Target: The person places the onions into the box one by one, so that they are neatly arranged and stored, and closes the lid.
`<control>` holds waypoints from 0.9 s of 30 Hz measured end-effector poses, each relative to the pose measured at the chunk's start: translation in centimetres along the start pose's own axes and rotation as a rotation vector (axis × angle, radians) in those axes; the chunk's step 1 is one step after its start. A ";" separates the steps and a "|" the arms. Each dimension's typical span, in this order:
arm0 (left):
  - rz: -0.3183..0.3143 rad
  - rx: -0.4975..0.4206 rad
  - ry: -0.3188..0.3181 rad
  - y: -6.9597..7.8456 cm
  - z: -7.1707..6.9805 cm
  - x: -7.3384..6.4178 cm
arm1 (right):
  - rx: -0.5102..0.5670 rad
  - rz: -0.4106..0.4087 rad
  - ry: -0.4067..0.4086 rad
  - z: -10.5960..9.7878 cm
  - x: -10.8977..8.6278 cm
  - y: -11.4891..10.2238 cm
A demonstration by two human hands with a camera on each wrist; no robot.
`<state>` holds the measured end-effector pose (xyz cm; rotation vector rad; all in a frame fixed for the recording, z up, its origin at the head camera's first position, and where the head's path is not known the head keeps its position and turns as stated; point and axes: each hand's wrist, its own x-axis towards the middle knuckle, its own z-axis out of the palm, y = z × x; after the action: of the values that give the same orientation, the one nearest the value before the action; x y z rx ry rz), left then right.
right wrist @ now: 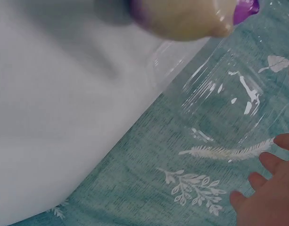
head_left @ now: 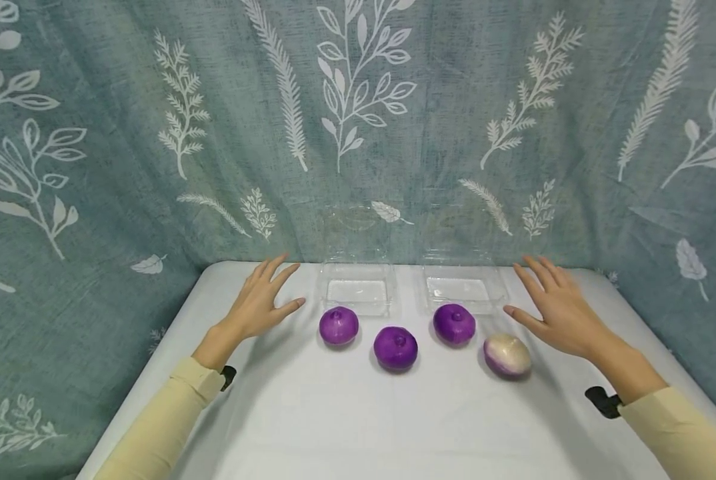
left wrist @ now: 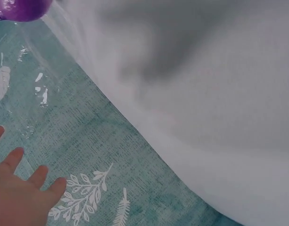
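The left hand (head_left: 261, 303), fingers spread wide, is positioned above the smooth white table (head_left: 346, 427), left of a clear plastic container (head_left: 357, 291) with raised lid. Rightward follow a glossy, squat purple bulb (head_left: 339, 327) before that container, a second purple bulb (head_left: 396, 349) nearer the front, and a third purple bulb (head_left: 454, 325) before a matching transparent container (head_left: 459, 290). A rounded cream-and-violet bulb (head_left: 507, 355) lies near the right hand (head_left: 559, 313), whose fingers are likewise spread.

Three purple bulbs (head_left: 396, 349), one cream-and-purple bulb (head_left: 507, 355), two clear containers (head_left: 357, 291), one left hand (head_left: 259, 300), one right hand (head_left: 565, 313), two dark wrist devices (head_left: 604, 402), one white surface (head_left: 394, 427)
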<state>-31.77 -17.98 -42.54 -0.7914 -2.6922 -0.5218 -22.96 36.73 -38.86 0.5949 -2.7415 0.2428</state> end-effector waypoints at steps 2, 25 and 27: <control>-0.010 -0.040 0.011 0.4 0.0 0.0 | 0.031 -0.013 0.006 0.1 0.1 -0.7; -0.125 -0.431 0.018 2.1 2.6 0.8 | 0.260 -0.108 -0.099 3.3 2.4 -9.1; -0.160 -0.470 0.012 2.0 2.8 1.0 | 0.294 -0.113 -0.093 3.6 2.7 -9.6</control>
<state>-31.91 -14.81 -44.15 -0.6763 -2.6646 -1.2233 -22.19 26.21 -40.38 0.8543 -2.7693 0.6127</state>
